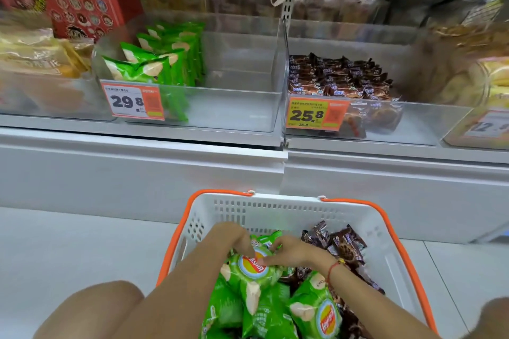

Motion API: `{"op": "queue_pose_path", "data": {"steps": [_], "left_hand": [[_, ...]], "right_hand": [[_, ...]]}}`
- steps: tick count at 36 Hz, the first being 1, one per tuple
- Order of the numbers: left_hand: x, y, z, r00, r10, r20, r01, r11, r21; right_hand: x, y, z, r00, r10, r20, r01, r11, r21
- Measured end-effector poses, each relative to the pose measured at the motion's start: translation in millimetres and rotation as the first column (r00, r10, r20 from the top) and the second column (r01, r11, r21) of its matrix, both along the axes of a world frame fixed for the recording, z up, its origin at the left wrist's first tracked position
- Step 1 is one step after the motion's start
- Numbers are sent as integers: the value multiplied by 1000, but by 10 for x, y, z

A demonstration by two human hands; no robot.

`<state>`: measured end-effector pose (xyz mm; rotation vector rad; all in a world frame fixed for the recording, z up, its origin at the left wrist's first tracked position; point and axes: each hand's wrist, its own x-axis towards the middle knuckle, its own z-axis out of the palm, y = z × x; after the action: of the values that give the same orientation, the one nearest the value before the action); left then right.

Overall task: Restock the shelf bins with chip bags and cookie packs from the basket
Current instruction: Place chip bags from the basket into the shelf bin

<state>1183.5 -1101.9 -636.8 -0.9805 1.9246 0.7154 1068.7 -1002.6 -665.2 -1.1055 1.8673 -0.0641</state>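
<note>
Nearest, at 6 o'clock, green foil chip bags (264, 308) fill the white plastic basket with orange handles (385, 242), dark brown cookie packs (344, 245) heaped at its 2 o'clock corner. Both hands meet on the topmost green chip bag (252, 265): left hand (234, 239) curled over its top edge, right hand (292, 250) pinching the crimp, so each grip is closed on that bag. Judged best: lift it straight up by the seam, not the belly, to clear the basket rim without dragging neighbours. At 11 o'clock the clear shelf bin holding green bags (234, 107) has open room on its right half; mind its raised front wall. At 1 o'clock sits the clear cookie bin (418, 124).
</note>
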Motion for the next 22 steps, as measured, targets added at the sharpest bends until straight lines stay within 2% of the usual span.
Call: {"op": "queue_pose_path", "data": {"steps": [3, 6, 9, 12, 15, 17, 19, 22], "left_hand": [[-36, -109, 150, 994, 25, -108, -17, 997, 69], [-93, -247, 453, 972, 11, -234, 6, 997, 72], [-68, -368, 858, 946, -9, -324, -19, 997, -81], [74, -416, 1201, 940, 48, -339, -138, 959, -247], [162, -400, 1341, 932, 250, -263, -278, 958, -75], [133, -343, 1361, 936, 262, -234, -261, 965, 39], [76, -308, 1324, 937, 214, -276, -205, 977, 62], [47, -343, 1297, 907, 186, -377, -201, 980, -1]], "right_hand": [[-87, -2, 100, 998, -43, 46, 43, 999, 13], [-265, 4, 340, 992, -103, 75, 106, 994, -41], [-466, 12, 665, 963, -193, 190, 216, 970, -109], [-578, 18, 909, 924, -286, 253, 335, 926, -176], [-573, 58, 1071, 865, -394, 311, 461, 869, -181], [-501, 88, 1151, 834, -411, 369, 484, 865, -129], [-391, 102, 1182, 801, -416, 432, 490, 868, -74], [-289, 102, 1162, 781, -432, 451, 504, 862, -47]]}}
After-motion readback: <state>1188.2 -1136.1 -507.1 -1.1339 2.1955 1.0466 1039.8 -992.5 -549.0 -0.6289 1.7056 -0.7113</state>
